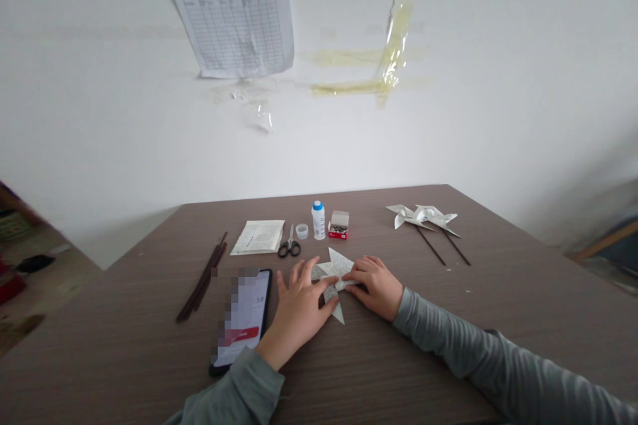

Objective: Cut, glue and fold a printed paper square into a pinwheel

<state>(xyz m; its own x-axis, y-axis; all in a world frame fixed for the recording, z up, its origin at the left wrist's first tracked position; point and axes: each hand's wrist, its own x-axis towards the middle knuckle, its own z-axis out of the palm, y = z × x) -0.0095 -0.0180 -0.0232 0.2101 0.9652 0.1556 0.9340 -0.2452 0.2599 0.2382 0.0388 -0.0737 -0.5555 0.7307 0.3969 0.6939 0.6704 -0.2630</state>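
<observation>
A paper pinwheel (341,261) made of printed paper lies on the table in front of me, its pointed blades spread out. My left hand (299,305) reaches over it from the left, index finger and thumb pressing it near the middle while the other fingers are spread. From the right, my right hand (377,287) pinches the pinwheel close to its centre with closed fingers. What sits right under the fingertips is hidden. Just beyond are black-handled scissors (290,248), a small clear cap (302,232), a white bottle with a blue top (318,220) and an open red box (339,227) of small metal pieces.
Left of my left hand lies a phone (249,309), with a bundle of dark sticks (203,282) farther left. Stacked printed sheets (258,237) rest behind it. At the back right, two pinwheels (421,215) on sticks lie on the table (498,319). A wall stands behind.
</observation>
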